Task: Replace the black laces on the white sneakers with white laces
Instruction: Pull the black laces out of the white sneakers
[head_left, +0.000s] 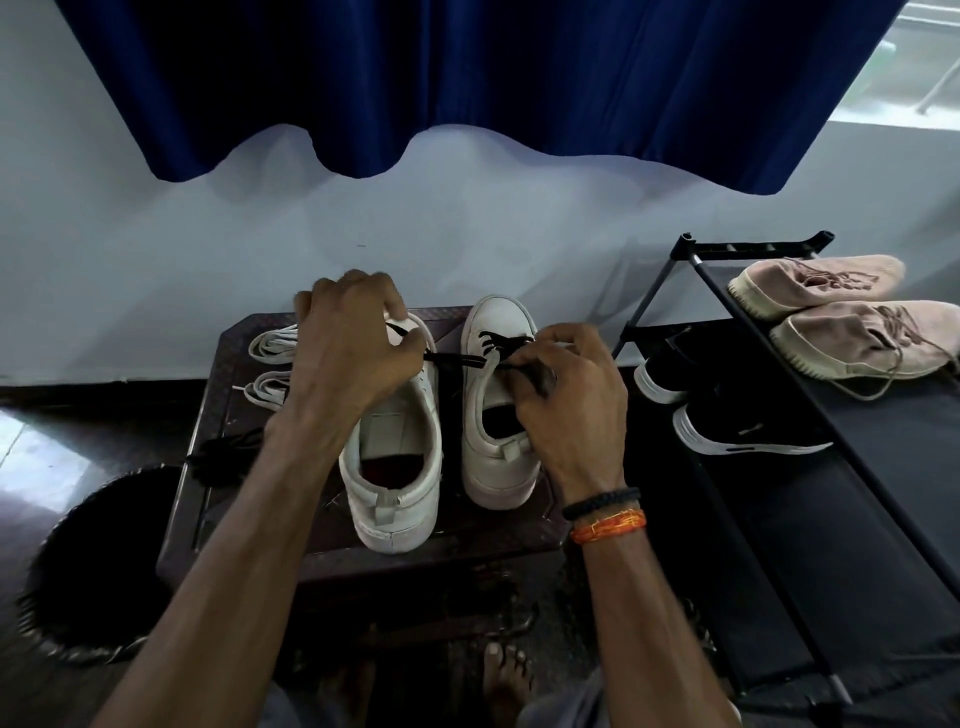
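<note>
I see two white sneakers side by side on a dark low table (208, 415), toes pointing away from me toward the pale wall. My left hand (348, 348) hangs over the front of the left sneaker (395, 467), fingers curled, pinching one end of a black lace (457, 360) between thumb and forefinger. That lace runs taut across the gap to the right sneaker (498, 322), where it is threaded through only the front eyelets. My right hand (566, 395) sits over the middle of the right sneaker, fingers curled tight around the other stretch of the same black lace, just above the tongue. The left sneaker shows no lacing that I can make out; its opening faces me, with a dark red insole inside. Two bundles of white laces (272, 338) lie folded on the table's far left corner, one behind the other, just beside my left hand. A loose tangle of black cord (228, 447) lies on the table's left edge, partly hidden by my forearm. On my right wrist I see a black braided band (600, 501) and an orange thread (608, 525). To the right stands a black shoe rack (831, 441) holding pink shoes (831, 306) on top and black trainers (743, 431) below. A dark round bin (98, 561) sits on the floor to the left.
</note>
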